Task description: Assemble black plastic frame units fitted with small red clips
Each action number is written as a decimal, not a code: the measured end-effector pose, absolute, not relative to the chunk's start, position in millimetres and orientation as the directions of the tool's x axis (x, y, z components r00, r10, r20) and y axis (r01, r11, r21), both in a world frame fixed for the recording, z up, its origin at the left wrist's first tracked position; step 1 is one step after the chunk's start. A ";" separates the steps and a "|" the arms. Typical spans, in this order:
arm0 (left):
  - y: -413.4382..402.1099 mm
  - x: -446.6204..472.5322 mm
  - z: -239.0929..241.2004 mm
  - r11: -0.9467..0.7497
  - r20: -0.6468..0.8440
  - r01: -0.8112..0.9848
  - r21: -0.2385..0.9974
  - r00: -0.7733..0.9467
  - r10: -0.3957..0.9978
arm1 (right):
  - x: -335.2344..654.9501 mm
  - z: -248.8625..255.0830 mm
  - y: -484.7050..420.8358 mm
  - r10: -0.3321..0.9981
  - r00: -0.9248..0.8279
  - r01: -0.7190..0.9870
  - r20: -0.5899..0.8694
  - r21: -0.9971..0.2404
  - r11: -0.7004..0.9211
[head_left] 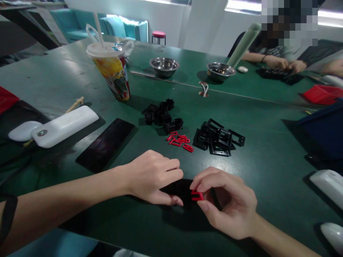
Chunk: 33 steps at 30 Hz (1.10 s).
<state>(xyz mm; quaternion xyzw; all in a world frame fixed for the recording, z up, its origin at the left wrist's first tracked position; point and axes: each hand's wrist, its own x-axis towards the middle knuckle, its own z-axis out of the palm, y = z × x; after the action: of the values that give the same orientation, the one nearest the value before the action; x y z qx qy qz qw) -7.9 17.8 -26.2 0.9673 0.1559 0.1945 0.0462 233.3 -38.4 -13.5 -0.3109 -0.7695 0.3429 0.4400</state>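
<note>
My right hand (227, 200) pinches a small red plastic frame (197, 195) between thumb and fingertips, just above the green table. Beside it on the left, my left hand (157, 178) has its fingers bent and its thumb apart, with nothing visible between them. A dark patch lies between the two hands; whether it is a part or shadow I cannot tell. Beyond the hands lies a small pile of similar red frames (180, 140). Black rectangular plastic frames (218, 138) are heaped to its right, and black socket-like plastic pieces (160, 114) lie behind it.
A black phone (106, 144) and a white handheld device (65, 126) lie at left. Farther back stand a drink cup (109, 71) and two metal bowls (164, 67) (220, 72). A blue bin (325, 128) is at right. Across the table, a co-worker's hands (286, 65) handle dark parts.
</note>
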 end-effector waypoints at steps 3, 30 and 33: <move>17.9 -8.3 -25.9 -0.945 0.354 0.283 0.164 0.877 0.325 | 232.0 -12.0 -38.8 0.769 -0.425 0.187 0.477 -0.785 0.590; 14.7 -6.4 -26.0 -0.955 0.458 0.256 0.147 0.838 0.296 | 233.2 -14.2 -40.4 0.738 -0.503 0.359 0.450 -0.668 0.652; 14.6 -6.2 -26.1 -0.957 0.468 0.252 0.144 0.835 0.290 | 232.7 -13.5 -41.3 0.725 -0.523 0.358 0.448 -0.657 0.664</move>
<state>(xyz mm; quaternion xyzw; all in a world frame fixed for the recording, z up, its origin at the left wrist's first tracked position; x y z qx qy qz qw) -6.2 14.6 -26.1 0.9571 0.1414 0.2501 0.0381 232.7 -41.3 -13.5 -0.3242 -0.8356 0.2511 0.3655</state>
